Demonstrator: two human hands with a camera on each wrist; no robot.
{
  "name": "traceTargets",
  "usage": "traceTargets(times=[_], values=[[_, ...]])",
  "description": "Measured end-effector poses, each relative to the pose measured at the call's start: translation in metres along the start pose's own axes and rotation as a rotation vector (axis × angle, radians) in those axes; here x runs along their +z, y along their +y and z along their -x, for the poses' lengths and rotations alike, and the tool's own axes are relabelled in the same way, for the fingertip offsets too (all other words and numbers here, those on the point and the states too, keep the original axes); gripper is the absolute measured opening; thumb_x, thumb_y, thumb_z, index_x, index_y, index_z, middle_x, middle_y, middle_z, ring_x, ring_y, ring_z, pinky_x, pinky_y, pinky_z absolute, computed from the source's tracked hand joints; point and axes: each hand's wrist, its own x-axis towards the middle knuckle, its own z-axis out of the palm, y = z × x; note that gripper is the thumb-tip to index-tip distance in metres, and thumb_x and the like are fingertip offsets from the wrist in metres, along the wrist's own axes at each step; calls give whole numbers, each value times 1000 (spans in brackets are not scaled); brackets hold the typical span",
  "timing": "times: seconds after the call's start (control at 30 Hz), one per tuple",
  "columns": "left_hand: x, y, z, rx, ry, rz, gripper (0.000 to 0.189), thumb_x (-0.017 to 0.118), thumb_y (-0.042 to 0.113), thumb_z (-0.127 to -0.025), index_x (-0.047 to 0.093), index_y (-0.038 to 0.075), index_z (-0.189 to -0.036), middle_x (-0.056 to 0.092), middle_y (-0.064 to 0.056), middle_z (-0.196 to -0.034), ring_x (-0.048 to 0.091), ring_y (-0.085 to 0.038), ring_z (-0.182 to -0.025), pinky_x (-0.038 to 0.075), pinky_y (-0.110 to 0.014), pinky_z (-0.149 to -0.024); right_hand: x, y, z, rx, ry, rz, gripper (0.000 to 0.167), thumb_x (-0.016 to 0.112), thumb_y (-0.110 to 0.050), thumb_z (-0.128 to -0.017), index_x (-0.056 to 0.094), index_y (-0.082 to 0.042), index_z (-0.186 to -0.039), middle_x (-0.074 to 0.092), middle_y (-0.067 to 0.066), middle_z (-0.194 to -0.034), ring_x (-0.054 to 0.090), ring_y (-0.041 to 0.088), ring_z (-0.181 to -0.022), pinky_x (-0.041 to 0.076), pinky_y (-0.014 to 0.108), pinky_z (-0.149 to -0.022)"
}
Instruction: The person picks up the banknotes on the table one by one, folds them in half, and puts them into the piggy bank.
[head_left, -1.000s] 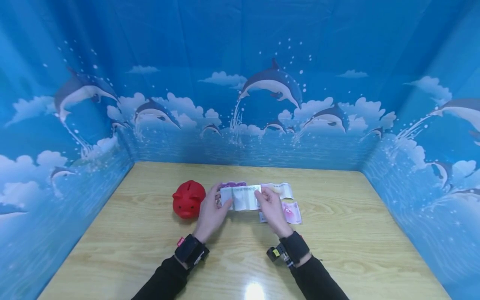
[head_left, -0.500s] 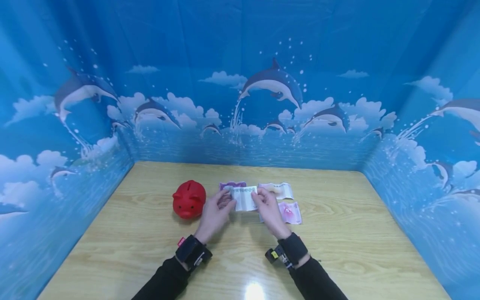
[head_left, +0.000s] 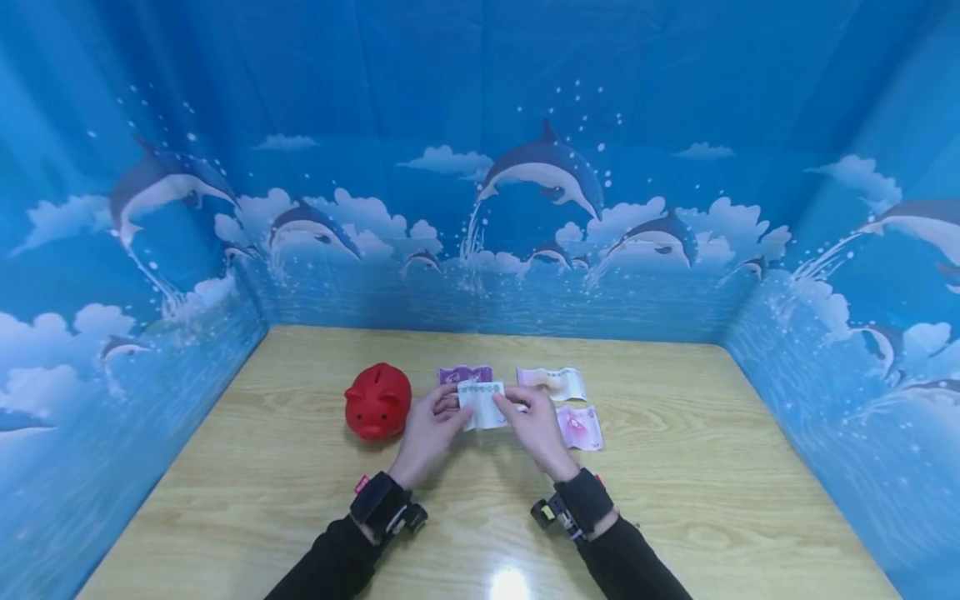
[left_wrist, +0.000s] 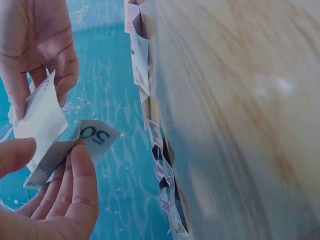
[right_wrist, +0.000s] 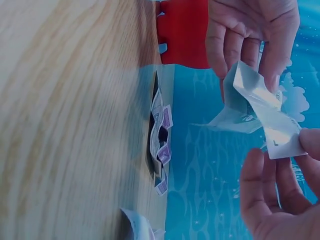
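I had the green note (head_left: pixel 483 407) raised off the desk (head_left: pixel 675 467), in front of the purple note (head_left: pixel 467 374), which lay toward the far edge. The left hand (head_left: pixel 429 429) pinched the note's folded side between thumb and curled fingers, a flap (left_wrist: pixel 95 140) marked 50 sticking out; the right hand (head_left: pixel 542 429) pinched the opposite end the same way. I judged that this double grip kept the bent paper from springing open. The pale note (head_left: pixel 566 385) and pink note (head_left: pixel 581 429) lay farther toward the right edge, apparently spread so neither covered the other. The piggy bank (head_left: pixel 378 404) stood upright toward the left edge, leaving both hands room.
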Motion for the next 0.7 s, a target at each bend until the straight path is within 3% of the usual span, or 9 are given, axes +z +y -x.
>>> traceTargets(times=[0.23,0.37,0.7], values=[[-1,1,1,-24,-8,-16,52,73,20,-89,55,10,-137,69,-9,-112,67,-20,-103,58,-32,-83,-1,10,0,-27,33,38,19,71,-15,-89,75,-6,-105,69,12,-118,61,25,-107,52,31,-84],[-2,0,2,-53,-15,-22,50,72,21,-90,55,11,-136,69,-8,-113,66,-19,-102,58,-32,-83,-2,14,-1,-43,29,38,18,73,-15,-88,76,-8,-103,71,10,-115,63,25,-107,52,35,-89],[-1,-2,0,-29,-5,-6,47,71,14,-90,57,7,-134,70,-11,-111,67,-18,-100,58,-30,-81,-3,15,-3,-2,38,39,26,75,-17,-86,71,-5,-108,70,12,-109,63,26,-106,54,31,-84]])
